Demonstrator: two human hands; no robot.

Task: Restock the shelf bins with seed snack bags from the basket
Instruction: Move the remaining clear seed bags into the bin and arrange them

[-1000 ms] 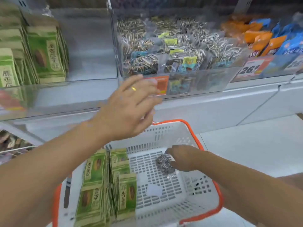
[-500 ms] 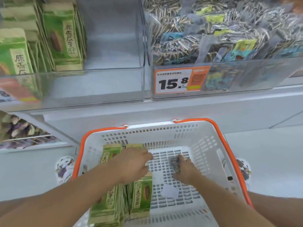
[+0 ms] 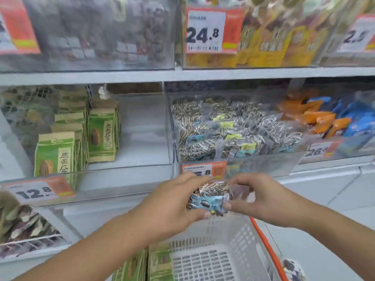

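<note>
A clear bag of striped sunflower seeds with a blue label (image 3: 209, 196) is held up between both hands, above the basket and just below the shelf edge. My left hand (image 3: 174, 203) grips its left side, thumb underneath. My right hand (image 3: 257, 196) pinches its right end. Behind it, the clear shelf bin (image 3: 263, 161) holds several bags of the same seeds (image 3: 227, 128). The white basket with an orange rim (image 3: 243, 240) stands below, with green seed bags (image 3: 160, 264) upright at its left side.
To the left, a clear bin (image 3: 121, 175) holds green almond bags (image 3: 54, 153) on its left half; its right half is bare. Orange and blue snack packs (image 3: 328, 120) fill the bin at right. An upper shelf carries more bins with price tags (image 3: 211, 31).
Both hands rose out of the basket with the sunflower seed bag, the left hand joining the right on it. The view tilted up toward the shelves.
</note>
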